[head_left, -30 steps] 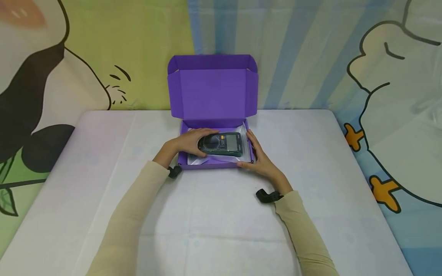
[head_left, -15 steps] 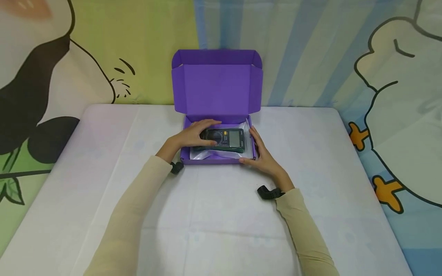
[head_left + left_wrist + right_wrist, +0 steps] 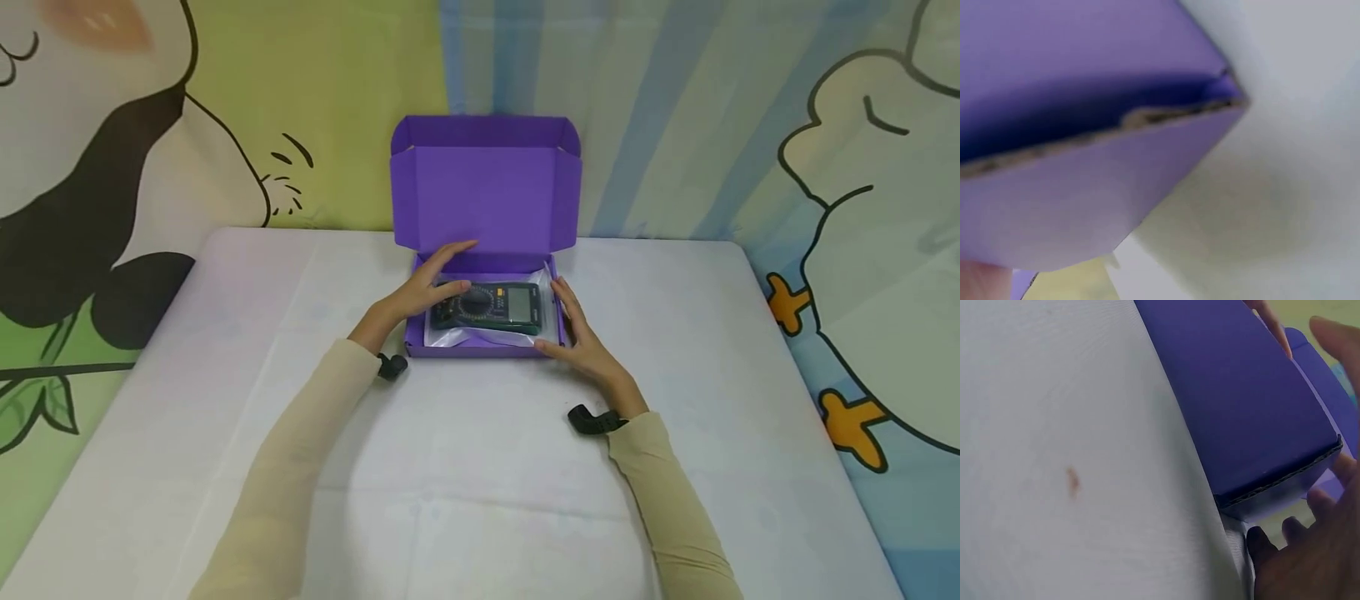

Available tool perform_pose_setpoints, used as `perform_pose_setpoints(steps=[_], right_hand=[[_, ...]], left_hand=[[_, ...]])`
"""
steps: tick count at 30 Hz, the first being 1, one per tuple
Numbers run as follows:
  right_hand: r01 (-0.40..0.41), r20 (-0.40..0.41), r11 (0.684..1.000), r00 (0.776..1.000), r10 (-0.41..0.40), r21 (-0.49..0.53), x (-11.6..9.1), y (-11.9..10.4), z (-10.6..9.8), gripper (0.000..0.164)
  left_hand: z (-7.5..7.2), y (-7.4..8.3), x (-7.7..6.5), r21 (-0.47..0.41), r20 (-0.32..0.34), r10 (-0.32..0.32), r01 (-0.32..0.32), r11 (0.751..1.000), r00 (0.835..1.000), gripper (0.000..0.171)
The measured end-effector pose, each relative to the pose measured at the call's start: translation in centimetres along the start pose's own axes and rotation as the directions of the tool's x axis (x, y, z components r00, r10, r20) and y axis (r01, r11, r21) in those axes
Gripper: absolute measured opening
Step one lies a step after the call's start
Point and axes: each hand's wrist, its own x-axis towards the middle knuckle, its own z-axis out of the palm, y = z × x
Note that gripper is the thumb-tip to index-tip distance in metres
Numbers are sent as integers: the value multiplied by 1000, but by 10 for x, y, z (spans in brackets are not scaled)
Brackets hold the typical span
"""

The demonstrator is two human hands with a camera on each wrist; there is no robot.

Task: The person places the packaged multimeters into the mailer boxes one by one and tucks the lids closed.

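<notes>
Where the dark green rectangular multimeter [image 3: 486, 307] lies: inside the purple cardboard box [image 3: 480, 352], on clear plastic packaging [image 3: 550, 317].
Left hand [image 3: 414, 294]: fingers spread over multimeter's left end, gripping nothing; stray thumb could nudge it crooked.
Right hand [image 3: 594, 358]: fingers spread round box's right end, no firm grip seen; sideways push could slide box.

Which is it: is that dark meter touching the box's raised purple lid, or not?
Apart. The head view shows the dark meter lying in the box, with purple interior visible between it and the raised lid.
</notes>
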Motion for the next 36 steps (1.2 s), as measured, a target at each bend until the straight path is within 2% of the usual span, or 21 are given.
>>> perform_pose_setpoints(steps=[7,9,11,14,17,18,20,22,24,27,30,32,34,36], right_hand=[[84,-98,994,992,-77,72,5,16,-16,87],[87,-117,992,990,-75,97,9,20,-21,88],[80,-133,989,989,-63,126,13,19,-25,87],[78,-158,982,986,-51,170,21,14,-30,83],[55,-171,980,985,-22,191,32,7,-33,78],[42,-175,979,984,-6,198,35,4,-35,77],[14,-192,975,981,30,223,43,-1,-37,74],[9,-223,958,973,57,286,51,-6,-39,73],[25,-255,938,964,69,345,59,-10,-40,76],[61,-301,912,951,71,406,69,-17,-40,81],[55,-322,911,943,88,409,77,-22,-38,85],[40,-329,917,939,102,397,82,-25,-38,86],[25,-324,921,940,111,390,86,-27,-39,87],[17,-313,921,943,115,390,89,-29,-40,87]], left_hand=[[-7,9,-2,-1,-66,4,-4,1000,998,76],[-12,12,-4,-12,-115,17,-19,1000,993,74],[-17,17,-7,-26,-188,36,-42,999,982,72],[-24,33,-13,-44,-333,77,-97,994,940,68],[-29,48,-19,-75,-464,75,-123,990,883,65],[-30,52,-21,-94,-493,58,-119,988,868,64],[-33,46,-20,-126,-533,33,-117,985,846,65],[-37,38,-17,-163,-549,-13,-91,982,836,67],[-41,28,-14,-209,-547,-70,-55,976,834,71],[-48,19,-10,-294,-534,-161,-4,956,830,80],[-52,17,-9,-402,-513,-241,17,915,824,86],[-54,18,-10,-454,-504,-269,13,891,821,87],[-56,20,-11,-494,-483,-290,16,869,826,88],[-58,23,-11,-510,-463,-299,25,860,834,88]])
